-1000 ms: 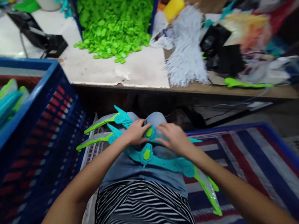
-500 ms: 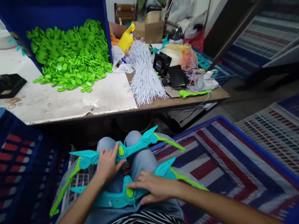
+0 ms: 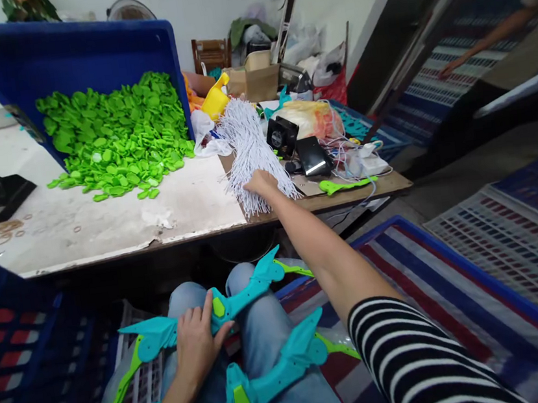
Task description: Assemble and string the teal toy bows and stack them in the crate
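Observation:
Two turquoise toy bows with lime-green limb ends lie across my lap. On the farther bow [image 3: 247, 297], my left hand [image 3: 198, 341] is closed around the grip, beside its green centre piece. The nearer bow [image 3: 289, 367] rests on my thighs, partly behind my left forearm. My right hand [image 3: 261, 181] reaches out to the table, fingertips pinched on the near part of a bundle of white strings [image 3: 244, 129]. How many strands it holds is too fine to make out. A heap of small green plastic pieces [image 3: 119, 138] spills from a tipped blue bin [image 3: 84, 54].
On the table [image 3: 190, 201], right of the strings, lie a black fan [image 3: 282, 136], a black box [image 3: 313, 157], cables and a green limb piece [image 3: 348, 184]. Blue crates stand left [image 3: 22, 349] and right [image 3: 454, 270]. Another person's arm [image 3: 489, 43] shows at upper right.
My right hand has left the nearer bow and moved forward to the white strings. My left hand stays on the farther bow. A person's arm has appeared at upper right.

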The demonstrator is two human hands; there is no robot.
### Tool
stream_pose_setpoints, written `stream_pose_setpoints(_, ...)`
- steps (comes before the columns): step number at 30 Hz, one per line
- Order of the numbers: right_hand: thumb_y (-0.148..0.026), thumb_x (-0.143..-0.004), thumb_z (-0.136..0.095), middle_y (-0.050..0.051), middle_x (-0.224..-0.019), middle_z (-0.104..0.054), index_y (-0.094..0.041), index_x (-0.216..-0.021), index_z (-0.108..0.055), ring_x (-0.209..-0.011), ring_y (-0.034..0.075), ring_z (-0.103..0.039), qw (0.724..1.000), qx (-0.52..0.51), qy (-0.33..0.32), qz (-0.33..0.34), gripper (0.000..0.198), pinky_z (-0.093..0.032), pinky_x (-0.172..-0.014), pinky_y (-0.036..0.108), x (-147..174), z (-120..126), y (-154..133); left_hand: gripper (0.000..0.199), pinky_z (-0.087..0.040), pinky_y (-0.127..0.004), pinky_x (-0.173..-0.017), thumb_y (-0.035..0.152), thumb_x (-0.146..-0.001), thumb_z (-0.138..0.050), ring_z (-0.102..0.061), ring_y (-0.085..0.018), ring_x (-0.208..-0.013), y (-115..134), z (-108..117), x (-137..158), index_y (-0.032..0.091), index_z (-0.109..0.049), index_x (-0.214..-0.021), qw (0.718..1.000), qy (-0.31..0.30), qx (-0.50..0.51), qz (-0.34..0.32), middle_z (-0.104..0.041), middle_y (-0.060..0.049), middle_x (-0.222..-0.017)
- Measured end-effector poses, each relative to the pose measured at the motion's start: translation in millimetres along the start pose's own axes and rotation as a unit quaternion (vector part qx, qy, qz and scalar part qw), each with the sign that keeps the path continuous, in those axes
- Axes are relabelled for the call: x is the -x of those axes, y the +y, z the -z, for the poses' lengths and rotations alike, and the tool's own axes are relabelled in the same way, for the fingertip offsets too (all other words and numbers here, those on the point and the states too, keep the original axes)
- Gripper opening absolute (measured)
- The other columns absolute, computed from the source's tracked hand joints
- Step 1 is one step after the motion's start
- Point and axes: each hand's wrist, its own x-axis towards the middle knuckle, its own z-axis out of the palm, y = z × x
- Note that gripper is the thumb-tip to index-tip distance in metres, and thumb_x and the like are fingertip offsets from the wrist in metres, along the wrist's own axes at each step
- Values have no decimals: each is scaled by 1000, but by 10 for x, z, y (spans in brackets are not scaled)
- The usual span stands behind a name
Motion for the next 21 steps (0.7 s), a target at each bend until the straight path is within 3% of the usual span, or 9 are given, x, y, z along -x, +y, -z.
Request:
stream_pose_setpoints(3, -12, -67, -72, 19, -93, -68, -3, -93, -67, -93, 27, -64, 999, -20, -29, -10, 28, -49, -76, 32, -76, 11, 65, 59, -39, -36, -68, 47, -90, -51, -54, -26, -77, -32, -23, 0, 13, -44, -138, 1000, 1, 4, -2, -60, -9, -79)
stream_pose_setpoints(7, -11, -71, -69, 6, -57, -61, -6, -71, -64, -59, 16, -61, 994, -88, -57, -28, 7, -46, -54, 24, -44, 106, 267, 64, -38, -36, -69, 50, -88, -53, -54, -26, -77, -53, -65, 3, 11, -45, -137, 1000, -5, 6, 5, -61, -8, -78)
stream_pose_setpoints(13, -8, -76, -65, -5, -42, -47, -12, -62, -56, -38, 4, -40, 972, -219, -84, -22, 17, -31, -38, 16, 295, 303, 659, 67, -38, -37, -70, 49, -86, -56, -56, -28, -80, -80, -48, -17, 8, -44, -137, 999, -34, 0, 14, -63, -10, -80)
stream_pose_setpoints(17, -11, -71, -68, -3, -46, -55, -12, -64, -61, -37, 3, -40, 945, -291, -145, -22, 10, -30, -37, 15, 883, 315, 1265, 62, -39, -37, -67, 49, -86, -55, -55, -30, -79, -130, 42, -14, 8, -49, -132, 999, -33, -13, 10, -63, -13, -83)
stream_pose_setpoints(21, -23, -54, -78, 0, -50, -62, -14, -63, -64, -39, 6, -45, 869, -388, -303, -48, 19, -31, -37, 17, 1872, 248, 2074, 51, -42, -41, -76, 48, -87, -51, -54, -33, -94, -56, 192, -55, 9, -58, -120, 994, 93, 52, -7, -60, -20, -105)
